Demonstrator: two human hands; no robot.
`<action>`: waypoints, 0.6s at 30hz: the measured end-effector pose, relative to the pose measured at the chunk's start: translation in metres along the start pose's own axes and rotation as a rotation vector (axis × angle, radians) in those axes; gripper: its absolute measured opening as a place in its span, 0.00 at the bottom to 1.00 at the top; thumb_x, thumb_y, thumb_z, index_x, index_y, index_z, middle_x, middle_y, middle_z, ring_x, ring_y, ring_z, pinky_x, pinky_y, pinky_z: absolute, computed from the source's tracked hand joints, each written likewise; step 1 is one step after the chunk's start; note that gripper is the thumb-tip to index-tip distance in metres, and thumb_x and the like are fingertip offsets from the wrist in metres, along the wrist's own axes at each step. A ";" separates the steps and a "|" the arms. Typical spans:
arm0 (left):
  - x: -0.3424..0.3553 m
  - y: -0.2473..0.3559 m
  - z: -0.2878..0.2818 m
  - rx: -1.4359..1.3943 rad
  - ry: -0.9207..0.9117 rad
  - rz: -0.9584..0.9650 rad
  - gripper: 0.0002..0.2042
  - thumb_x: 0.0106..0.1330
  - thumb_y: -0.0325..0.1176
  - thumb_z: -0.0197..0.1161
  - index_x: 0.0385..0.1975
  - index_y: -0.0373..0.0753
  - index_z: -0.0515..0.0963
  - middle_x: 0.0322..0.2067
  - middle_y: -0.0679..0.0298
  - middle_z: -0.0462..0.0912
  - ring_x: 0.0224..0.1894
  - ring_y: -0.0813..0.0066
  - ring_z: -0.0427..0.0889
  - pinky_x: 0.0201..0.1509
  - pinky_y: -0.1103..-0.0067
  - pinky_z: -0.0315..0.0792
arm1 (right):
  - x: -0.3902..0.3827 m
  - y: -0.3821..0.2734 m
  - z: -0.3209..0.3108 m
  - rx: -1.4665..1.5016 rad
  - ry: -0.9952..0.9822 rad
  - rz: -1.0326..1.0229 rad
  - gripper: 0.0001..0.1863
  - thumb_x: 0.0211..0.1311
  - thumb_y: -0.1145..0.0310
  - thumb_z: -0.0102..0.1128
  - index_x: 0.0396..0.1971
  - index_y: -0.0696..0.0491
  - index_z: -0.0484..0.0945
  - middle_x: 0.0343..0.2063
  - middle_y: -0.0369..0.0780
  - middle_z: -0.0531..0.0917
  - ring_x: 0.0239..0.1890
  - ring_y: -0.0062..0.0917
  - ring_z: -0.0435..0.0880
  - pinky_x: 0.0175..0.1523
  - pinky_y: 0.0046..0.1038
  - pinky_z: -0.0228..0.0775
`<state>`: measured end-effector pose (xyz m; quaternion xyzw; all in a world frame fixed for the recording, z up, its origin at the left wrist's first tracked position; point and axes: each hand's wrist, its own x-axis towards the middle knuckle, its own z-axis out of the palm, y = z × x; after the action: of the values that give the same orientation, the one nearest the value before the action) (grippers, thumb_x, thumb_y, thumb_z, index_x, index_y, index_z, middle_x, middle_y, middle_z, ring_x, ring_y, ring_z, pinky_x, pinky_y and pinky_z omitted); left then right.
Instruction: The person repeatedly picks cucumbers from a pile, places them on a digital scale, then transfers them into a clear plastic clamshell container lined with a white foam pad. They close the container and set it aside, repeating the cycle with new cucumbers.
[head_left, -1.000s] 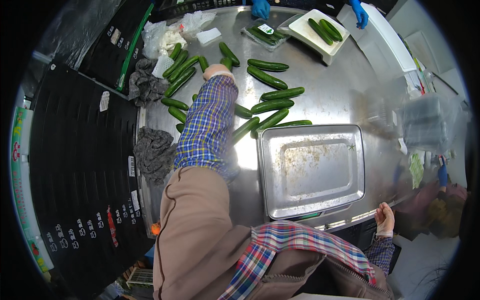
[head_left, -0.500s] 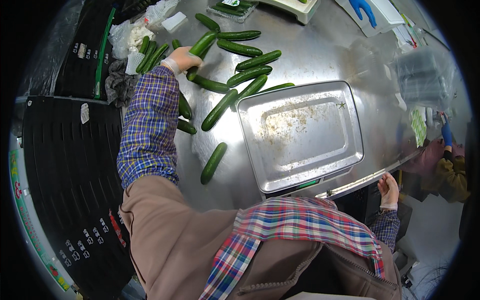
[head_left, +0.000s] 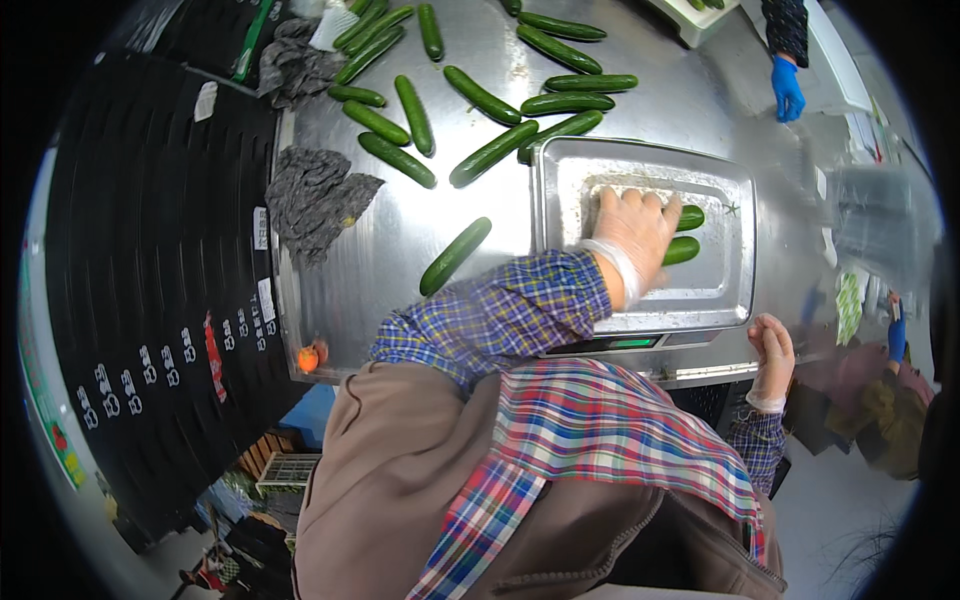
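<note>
My left hand [head_left: 632,235], in a clear glove, reaches across into the shallow metal tray [head_left: 745,280]. Its fingers curl over two green cucumbers [head_left: 683,250], whose ends stick out on the right; the rest of them is hidden under the palm. The tray sits on a scale with a green-lit display [head_left: 631,343]. Beside the tray's lower right corner is my right hand [head_left: 771,362], gloved too, with fingers curled in and nothing visible in them. Several loose cucumbers [head_left: 493,153] lie left of and behind the tray. One cucumber [head_left: 456,256] lies apart, close to my left sleeve.
Dark crumpled cloths [head_left: 315,200] lie along the table's left edge, above an orange object [head_left: 308,358]. Black crates [head_left: 160,260] stand to the left. At the back right, a co-worker's blue-gloved hand [head_left: 787,90] hangs near a white container [head_left: 835,60].
My left hand has swung from the far left cucumbers to the tray, bringing two cucumbers into it. My right hand stays low beside the tray. The view has shifted, and a co-worker's arm shows more.
</note>
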<state>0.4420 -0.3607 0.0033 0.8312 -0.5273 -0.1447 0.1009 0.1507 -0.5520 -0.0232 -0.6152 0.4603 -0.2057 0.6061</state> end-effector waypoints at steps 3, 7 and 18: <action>-0.015 0.007 0.011 0.043 0.051 -0.004 0.43 0.49 0.58 0.65 0.63 0.40 0.59 0.50 0.57 0.70 0.52 0.63 0.70 0.55 0.61 0.59 | -0.006 -0.005 0.004 -0.015 0.013 0.021 0.11 0.65 0.74 0.50 0.44 0.60 0.76 0.40 0.41 0.80 0.38 0.23 0.80 0.49 0.24 0.73; -0.031 -0.010 0.030 -0.167 0.366 0.066 0.41 0.50 0.57 0.64 0.60 0.38 0.62 0.55 0.54 0.66 0.54 0.56 0.67 0.60 0.57 0.56 | -0.012 -0.002 0.000 -0.004 0.012 0.017 0.11 0.65 0.74 0.50 0.44 0.60 0.76 0.39 0.41 0.80 0.38 0.23 0.80 0.49 0.24 0.73; -0.167 -0.236 0.027 -0.516 0.236 -0.673 0.16 0.62 0.40 0.57 0.42 0.34 0.78 0.35 0.53 0.82 0.37 0.59 0.81 0.45 0.72 0.73 | -0.038 0.027 -0.033 0.049 0.131 0.041 0.11 0.65 0.74 0.50 0.44 0.59 0.77 0.41 0.41 0.80 0.40 0.23 0.80 0.49 0.24 0.73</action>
<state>0.5657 -0.1102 -0.0754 0.9151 -0.1585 -0.2006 0.3118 0.0962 -0.5349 -0.0309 -0.5758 0.5062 -0.2444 0.5937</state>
